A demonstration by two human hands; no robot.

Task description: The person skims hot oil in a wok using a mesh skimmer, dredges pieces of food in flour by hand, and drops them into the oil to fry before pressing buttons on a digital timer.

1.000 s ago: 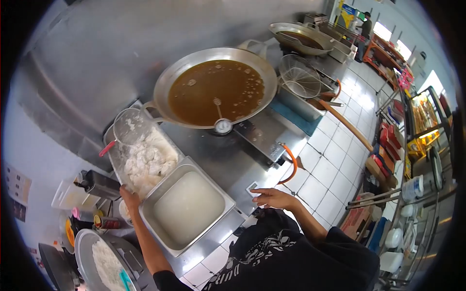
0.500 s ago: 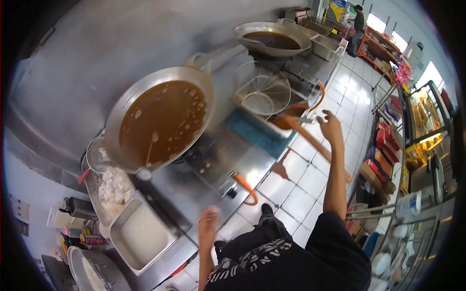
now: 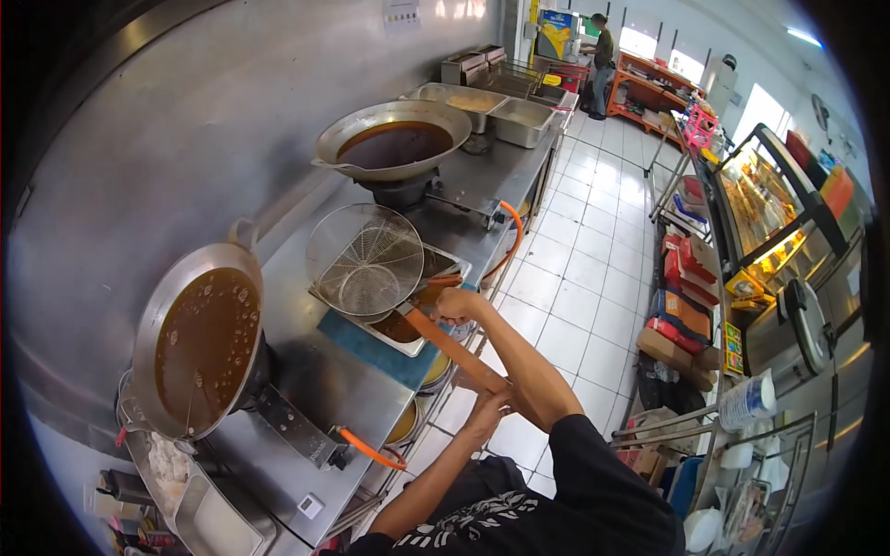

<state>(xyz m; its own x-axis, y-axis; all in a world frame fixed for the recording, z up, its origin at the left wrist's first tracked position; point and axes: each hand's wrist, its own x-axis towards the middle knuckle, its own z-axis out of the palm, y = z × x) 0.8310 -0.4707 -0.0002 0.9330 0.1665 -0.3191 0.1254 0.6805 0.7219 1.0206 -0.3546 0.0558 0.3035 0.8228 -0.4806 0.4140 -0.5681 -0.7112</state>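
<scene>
Logging surroundings, far end and right side of kitchen.
Noted at far end: person (image 3: 603,57) in dark top, standing beside orange shelving (image 3: 660,71), and machine (image 3: 554,37) with blue-and-yellow front to the left. Noted along right: display case (image 3: 760,202), lit from within, food behind glass; pink crate (image 3: 700,126) near its far end; red boxes (image 3: 693,264) at a lower level; white-and-blue container (image 3: 747,404) nearer. Also recorded: white-tiled floor (image 3: 582,220), sheet of paper (image 3: 401,15) on metal wall (image 3: 222,120), tube light (image 3: 804,37) overhead.

Metal wire-mesh strainer (image 3: 366,258), smooth wooden handle (image 3: 454,349)
</scene>
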